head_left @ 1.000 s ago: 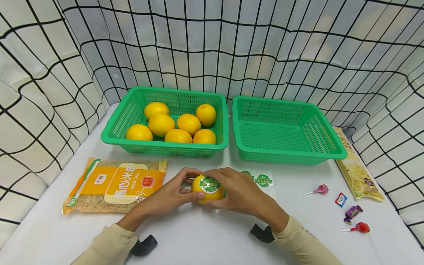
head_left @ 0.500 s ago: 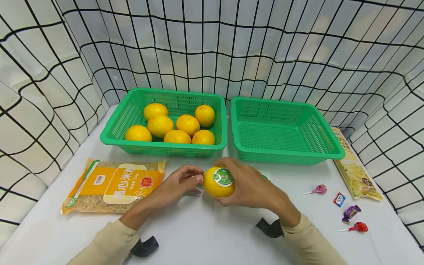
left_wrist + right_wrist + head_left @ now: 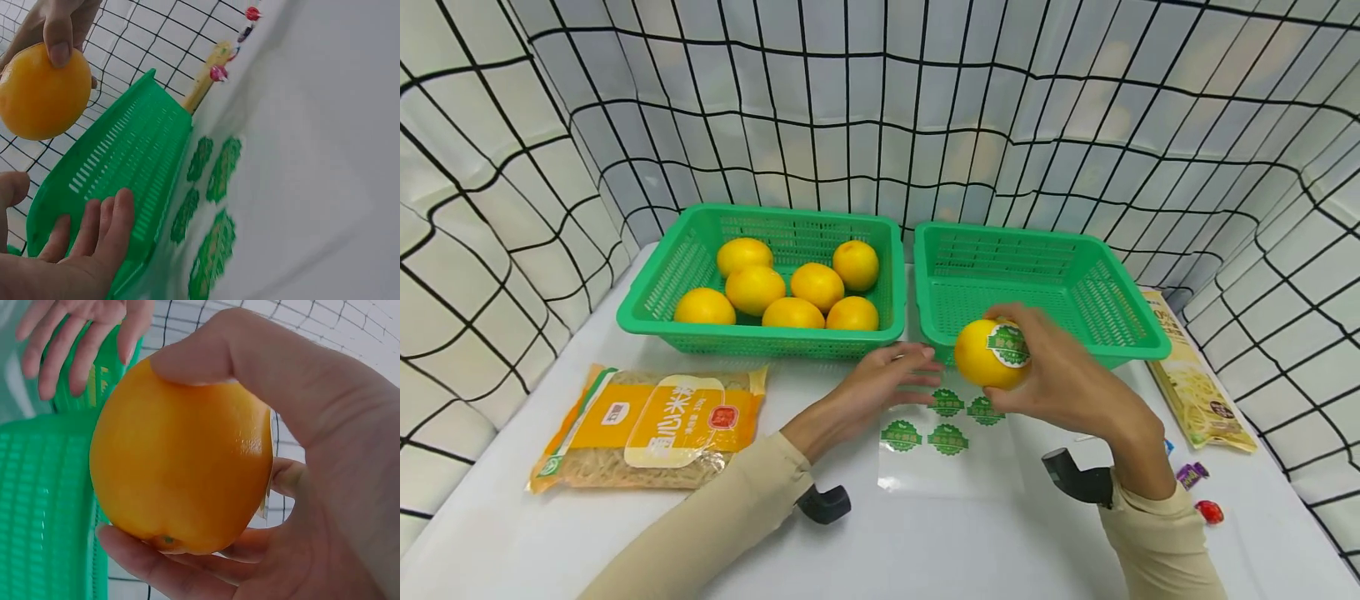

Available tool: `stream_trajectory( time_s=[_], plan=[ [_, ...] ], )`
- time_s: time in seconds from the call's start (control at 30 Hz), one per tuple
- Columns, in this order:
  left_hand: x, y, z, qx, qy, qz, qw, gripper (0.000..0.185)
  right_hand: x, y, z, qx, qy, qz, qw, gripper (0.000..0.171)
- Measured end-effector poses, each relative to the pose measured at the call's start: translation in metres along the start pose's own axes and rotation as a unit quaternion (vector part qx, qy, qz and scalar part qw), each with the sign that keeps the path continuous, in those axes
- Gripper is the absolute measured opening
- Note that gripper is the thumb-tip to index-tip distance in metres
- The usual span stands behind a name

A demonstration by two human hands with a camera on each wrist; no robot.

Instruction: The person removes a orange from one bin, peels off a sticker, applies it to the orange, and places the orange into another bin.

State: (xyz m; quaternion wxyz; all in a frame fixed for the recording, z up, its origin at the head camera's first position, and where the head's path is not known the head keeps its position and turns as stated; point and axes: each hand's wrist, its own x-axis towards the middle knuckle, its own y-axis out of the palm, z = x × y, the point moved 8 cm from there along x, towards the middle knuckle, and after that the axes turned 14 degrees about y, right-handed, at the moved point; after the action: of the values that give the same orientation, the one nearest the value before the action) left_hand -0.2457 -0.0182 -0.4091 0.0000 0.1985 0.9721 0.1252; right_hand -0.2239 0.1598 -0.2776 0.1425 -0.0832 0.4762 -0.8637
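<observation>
My right hand [image 3: 1063, 375] grips an orange [image 3: 983, 354] that carries a round green-and-white sticker [image 3: 1008, 345]. In the head view the fruit overlaps the front rim of the right green basket [image 3: 1075, 350]. The right wrist view shows the thumb on one side of the orange [image 3: 181, 456] and the fingers curled round the other. My left hand [image 3: 880, 383] is held with fingers extended and nothing in them, left of the orange and over the edge of a clear sticker sheet [image 3: 955, 479]. Several green stickers [image 3: 947, 439] show on that sheet.
The left green basket [image 3: 775, 333] holds several oranges [image 3: 756, 289]. A noodle bag [image 3: 655, 429] lies at left, another yellow packet [image 3: 1206, 383] at right. Wrapped candies [image 3: 1191, 475] and a red lollipop [image 3: 1209, 512] lie beyond the right forearm. Black netting [image 3: 865, 125] surrounds the table.
Both hands held the orange a second ago; the left hand then let go. My right hand has carried it up and right to the right basket's front rim, and my left hand followed rightward.
</observation>
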Motion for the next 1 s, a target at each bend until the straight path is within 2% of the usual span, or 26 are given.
stream_trajectory(
  time_s=[0.13, 0.3, 0.47, 0.57, 0.67, 0.77, 0.9, 1.0],
  plan=[
    [0.011, 0.005, -0.002, -0.040, 0.015, -0.025, 0.9988, 0.050, 0.001, -0.010, -0.005, -0.015, 0.011, -0.024, 1.000, 0.081],
    [0.014, 0.002, -0.002, -0.095, 0.028, -0.063, 0.9931, 0.040, 0.007, -0.018, -0.011, -0.032, 0.014, -0.048, 0.998, 0.082],
    [0.018, 0.001, -0.001, -0.121, 0.036, -0.060, 0.9901, 0.028, 0.026, -0.023, -0.014, -0.042, -0.017, -0.041, 0.998, 0.075],
    [0.019, 0.000, 0.001, -0.124, 0.034, -0.057, 0.9900, 0.019, 0.048, -0.026, -0.013, -0.092, -0.023, -0.022, 0.995, 0.071],
    [0.019, 0.000, 0.003, -0.125, 0.029, -0.057, 0.9901, 0.014, 0.078, -0.029, -0.012, -0.159, -0.014, 0.002, 0.987, 0.070],
    [0.020, 0.001, 0.005, -0.121, 0.028, -0.055, 0.9908, 0.015, 0.111, -0.027, -0.014, -0.224, 0.004, 0.035, 0.974, 0.071],
    [0.020, 0.004, 0.006, -0.120, 0.030, -0.047, 0.9911, 0.018, 0.148, -0.010, -0.024, -0.288, 0.036, 0.099, 0.952, 0.073],
    [0.021, 0.006, 0.005, -0.117, 0.035, -0.039, 0.9917, 0.019, 0.167, 0.005, -0.035, -0.306, 0.063, 0.143, 0.939, 0.074]
  ],
)
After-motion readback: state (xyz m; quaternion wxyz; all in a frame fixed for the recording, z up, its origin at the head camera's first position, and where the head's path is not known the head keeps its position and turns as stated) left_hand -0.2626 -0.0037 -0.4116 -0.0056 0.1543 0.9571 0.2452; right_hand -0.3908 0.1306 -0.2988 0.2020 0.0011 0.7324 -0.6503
